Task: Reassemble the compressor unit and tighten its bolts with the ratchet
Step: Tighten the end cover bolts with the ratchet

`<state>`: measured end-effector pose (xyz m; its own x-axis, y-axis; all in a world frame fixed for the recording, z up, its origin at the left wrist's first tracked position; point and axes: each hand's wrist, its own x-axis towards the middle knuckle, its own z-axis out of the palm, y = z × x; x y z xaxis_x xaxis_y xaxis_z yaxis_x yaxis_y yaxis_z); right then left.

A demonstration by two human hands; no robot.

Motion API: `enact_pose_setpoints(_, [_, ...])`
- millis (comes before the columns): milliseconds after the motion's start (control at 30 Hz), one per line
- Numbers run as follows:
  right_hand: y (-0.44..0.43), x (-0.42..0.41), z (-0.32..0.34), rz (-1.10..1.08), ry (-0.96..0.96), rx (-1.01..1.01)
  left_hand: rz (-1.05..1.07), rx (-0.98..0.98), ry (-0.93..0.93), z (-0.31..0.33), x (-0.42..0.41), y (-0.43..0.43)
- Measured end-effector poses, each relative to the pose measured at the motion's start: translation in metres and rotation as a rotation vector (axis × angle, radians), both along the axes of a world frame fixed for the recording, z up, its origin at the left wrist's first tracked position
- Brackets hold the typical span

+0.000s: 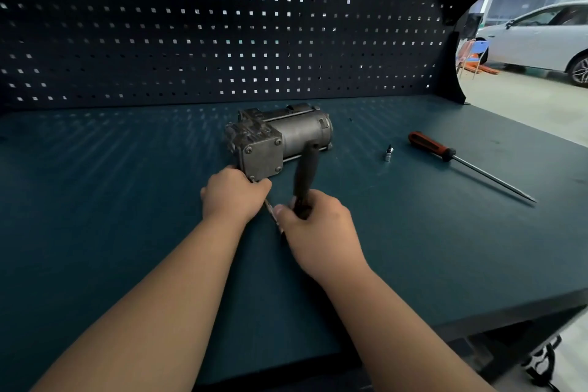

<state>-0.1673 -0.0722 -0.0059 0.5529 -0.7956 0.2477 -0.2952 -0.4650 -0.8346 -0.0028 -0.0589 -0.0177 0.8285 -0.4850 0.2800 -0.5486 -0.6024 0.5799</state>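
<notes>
The grey metal compressor unit (pixel 276 137) lies on its side in the middle of the dark teal workbench (pixel 127 200). Its square end plate, with bolts at the corners, faces me. My left hand (pixel 234 194) is curled around the ratchet's extension shaft (pixel 270 208) right at the plate's lower left corner. My right hand (pixel 313 226) grips the ratchet's black handle (pixel 305 175), which stands up and leans toward the compressor body. The ratchet head is hidden between my hands.
A small socket bit (pixel 388 153) stands on the bench to the right of the compressor. A red-and-black screwdriver (pixel 461 162) lies further right, tip pointing to the bench's right edge. A dark pegboard (pixel 222 35) closes off the back. A white car (pixel 541 38) stands beyond.
</notes>
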Motion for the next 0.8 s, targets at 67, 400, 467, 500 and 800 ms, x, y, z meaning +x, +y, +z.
enact_pose_setpoints(67, [-0.008,-0.003,0.000,-0.014,-0.040,0.175,-0.021,-0.035,0.037,0.002,-0.002,0.002])
enact_pose_setpoints(400, [-0.021,-0.018,0.009,-0.023,0.100,-0.129,-0.041,-0.328,0.209,0.004,0.001,0.008])
enact_pose_setpoints(467, [-0.023,-0.024,0.013,-0.006,0.185,-0.264,-0.067,-0.353,0.272,0.006,0.001,0.010])
enact_pose_setpoints(500, [-0.025,-0.027,0.014,-0.005,0.210,-0.274,-0.087,-0.348,0.305,0.008,0.001,0.011])
enact_pose_setpoints(800, [-0.062,-0.035,0.014,-0.100,-0.015,0.453,-0.159,-0.576,0.554,0.017,-0.012,0.004])
